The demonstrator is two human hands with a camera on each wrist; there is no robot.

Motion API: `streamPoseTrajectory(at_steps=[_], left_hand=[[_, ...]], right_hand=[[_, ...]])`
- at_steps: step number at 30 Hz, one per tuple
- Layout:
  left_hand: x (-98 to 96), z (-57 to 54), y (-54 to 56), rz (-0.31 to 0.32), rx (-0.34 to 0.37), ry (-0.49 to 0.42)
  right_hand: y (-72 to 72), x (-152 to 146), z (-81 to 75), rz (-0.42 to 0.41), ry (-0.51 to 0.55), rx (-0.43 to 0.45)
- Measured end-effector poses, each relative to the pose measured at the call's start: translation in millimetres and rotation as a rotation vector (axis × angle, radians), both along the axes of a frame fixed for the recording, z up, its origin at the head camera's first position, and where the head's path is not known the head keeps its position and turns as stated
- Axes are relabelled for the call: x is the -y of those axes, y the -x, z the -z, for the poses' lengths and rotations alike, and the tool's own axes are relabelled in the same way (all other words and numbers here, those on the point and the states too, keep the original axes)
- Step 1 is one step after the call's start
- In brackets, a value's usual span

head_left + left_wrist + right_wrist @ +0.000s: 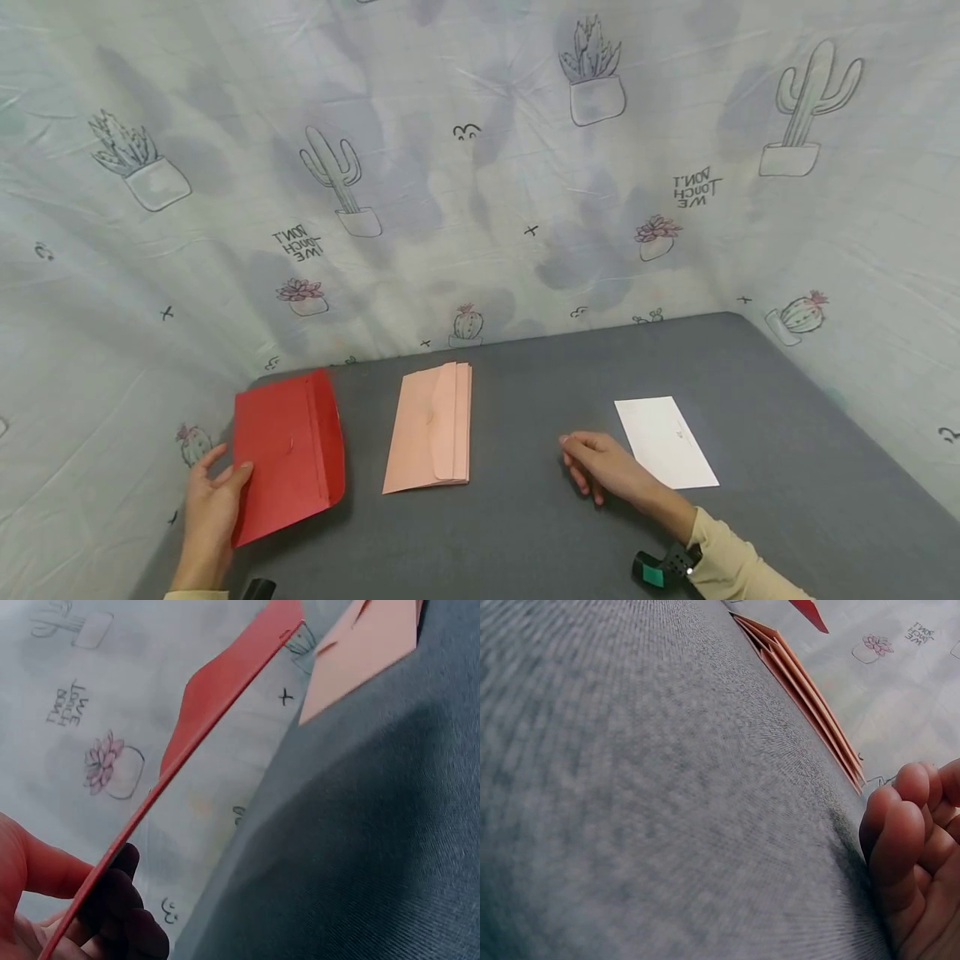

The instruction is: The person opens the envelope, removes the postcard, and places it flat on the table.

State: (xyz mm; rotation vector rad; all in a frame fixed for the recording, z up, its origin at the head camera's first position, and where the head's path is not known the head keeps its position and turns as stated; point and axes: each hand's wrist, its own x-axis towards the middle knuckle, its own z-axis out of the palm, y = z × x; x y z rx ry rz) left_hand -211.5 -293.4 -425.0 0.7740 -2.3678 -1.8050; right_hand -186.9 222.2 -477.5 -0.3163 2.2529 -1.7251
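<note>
1. At the near left, the left hand is raised with fingers upward; the edge of a red envelope is pinched between thumb and fingers.
2. At the near right, the forearm, in a pale yellow sleeve with a dark wrist device, is angled inward. The right hand is relaxed and free, its fingers loosely bent toward the left; whether the grey table is touched cannot be told.
3. The red envelope is tilted up off the table to the right of the left hand, well apart from the right, its flap partly lifted.
4. Between the hands, a stack of pink envelopes is laid on the table.
5. A white card is placed just beyond the right wrist.
6. Behind, a pale cloth printed with potted cacti is hung.
</note>
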Motion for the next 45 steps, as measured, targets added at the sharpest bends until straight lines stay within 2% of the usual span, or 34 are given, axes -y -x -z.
streamPoseTrajectory(at_steps=[8, 16, 27, 30, 38, 42, 45], left_hand=[[4.5, 12.1, 4.1, 0.016, 0.014, 0.027], [6.8, 23.4, 8.4, -0.001, 0.016, 0.097], [8.6, 35.5, 11.9, 0.053, 0.023, 0.181], [9.6, 36.0, 13.3, 0.072, 0.025, 0.243], [13.9, 34.6, 15.0, 0.189, 0.020, 0.427], [12.8, 34.6, 16.2, 0.193, 0.010, 0.536], [11.0, 35.2, 16.2, 0.176, 0.024, 0.579]], right_hand=[[-1.7, 1.0, 1.5, -0.002, 0.000, 0.016], [-0.5, 0.7, 0.8, 0.004, 0.000, 0.007], [1.7, 0.6, 0.4, 0.016, -0.013, 0.017], [1.9, 0.4, -0.5, 0.018, -0.016, 0.017], [1.2, -1.1, -1.9, 0.007, -0.016, 0.006], [1.3, -0.5, -1.1, 0.008, -0.015, 0.007], [1.5, 0.5, -0.4, 0.010, -0.019, 0.009]])
